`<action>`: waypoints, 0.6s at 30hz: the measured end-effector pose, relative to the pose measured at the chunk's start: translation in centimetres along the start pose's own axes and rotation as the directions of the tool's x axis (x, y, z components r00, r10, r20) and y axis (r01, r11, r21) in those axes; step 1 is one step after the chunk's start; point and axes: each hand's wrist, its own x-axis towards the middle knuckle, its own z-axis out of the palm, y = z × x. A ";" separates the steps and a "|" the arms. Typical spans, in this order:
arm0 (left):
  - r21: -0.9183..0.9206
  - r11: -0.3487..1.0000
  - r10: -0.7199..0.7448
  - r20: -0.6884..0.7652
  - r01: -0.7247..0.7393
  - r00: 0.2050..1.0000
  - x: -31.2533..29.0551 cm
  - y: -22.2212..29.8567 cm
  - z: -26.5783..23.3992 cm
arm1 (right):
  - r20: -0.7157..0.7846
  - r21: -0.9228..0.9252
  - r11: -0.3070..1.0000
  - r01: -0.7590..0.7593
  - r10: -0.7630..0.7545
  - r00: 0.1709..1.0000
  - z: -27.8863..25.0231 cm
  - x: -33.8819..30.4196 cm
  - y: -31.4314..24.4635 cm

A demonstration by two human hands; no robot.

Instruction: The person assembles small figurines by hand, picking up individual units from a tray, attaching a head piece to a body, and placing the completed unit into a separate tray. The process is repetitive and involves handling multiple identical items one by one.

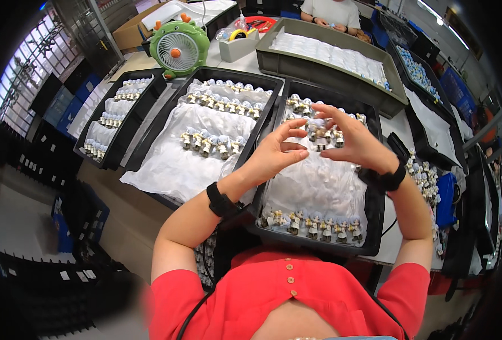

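A small figurine (320,137) with a pale blue head and a white-and-brown body is upright between my hands, over the right-hand black tray (374,229). My right hand (357,141) has its fingers at the figurine's head and its thumb by the feet, seeming to hold it from top to bottom. To the figurine's left, my left hand (280,151) is open, fingers curved and apart, with nothing visible in it. White sheeting (319,184) lines the tray. Similar figurines (313,225) stand in a row along its near end, and more lie at the far end, partly behind my hands.
Left of it are another black tray (205,71) and a narrower one (159,85), both with figurine rows on white sheeting. Beyond stand a green fan (178,48), an olive bin (333,35) and a grey tool holder (239,50). A person (333,14) sits across the table.
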 end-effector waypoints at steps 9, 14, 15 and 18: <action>-0.003 0.988 0.153 -0.090 -0.154 0.984 -0.1 0.8 0.4 | -0.379 0.108 0.979 0.176 -0.123 0.917 5.8 1.0 0.5; -0.018 0.999 0.045 -0.156 -0.048 0.987 0.2 0.0 -0.2 | -0.394 0.056 0.975 0.217 -0.178 0.902 6.9 0.6 1.3; -0.071 0.997 0.011 -0.156 -0.023 0.988 0.3 -0.1 -0.2 | -0.399 0.014 0.974 0.226 -0.202 0.894 6.9 0.5 1.3; -0.064 0.996 0.050 -0.150 -0.060 0.987 0.1 0.2 0.2 | -0.436 0.018 0.970 0.243 -0.211 0.875 6.9 0.4 1.1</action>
